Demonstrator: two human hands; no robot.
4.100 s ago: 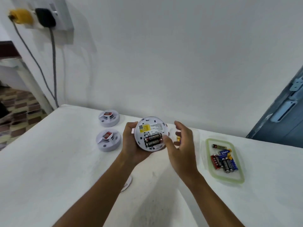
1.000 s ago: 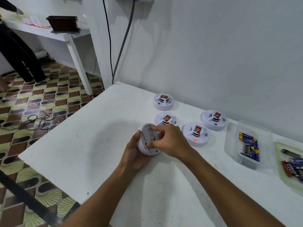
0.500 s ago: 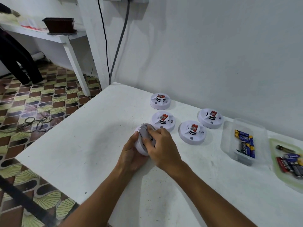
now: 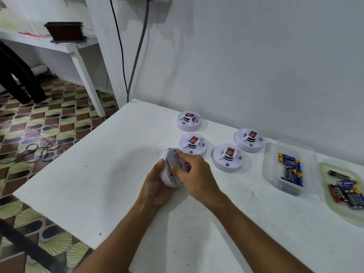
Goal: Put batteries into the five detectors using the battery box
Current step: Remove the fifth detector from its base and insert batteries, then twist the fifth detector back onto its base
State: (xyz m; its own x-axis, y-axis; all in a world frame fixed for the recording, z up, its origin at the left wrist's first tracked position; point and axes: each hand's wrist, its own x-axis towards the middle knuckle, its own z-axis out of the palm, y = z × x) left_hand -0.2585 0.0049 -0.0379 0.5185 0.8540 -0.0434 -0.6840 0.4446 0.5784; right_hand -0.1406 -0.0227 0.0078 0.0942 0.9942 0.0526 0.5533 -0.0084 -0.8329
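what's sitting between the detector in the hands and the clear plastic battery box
In the head view, one white round detector with a red label sits on the white table, between the held white detector and the clear plastic battery box.

White detectors [image 4: 227, 157] (red stickers on top), blue-and-yellow batteries [image 4: 292, 168], brown-and-green patterned floor tiles [image 4: 47, 123], white table [image 4: 98, 174]

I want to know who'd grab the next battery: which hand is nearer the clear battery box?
Right hand; the clear battery box sits off to its right. The left hand lies farther left.
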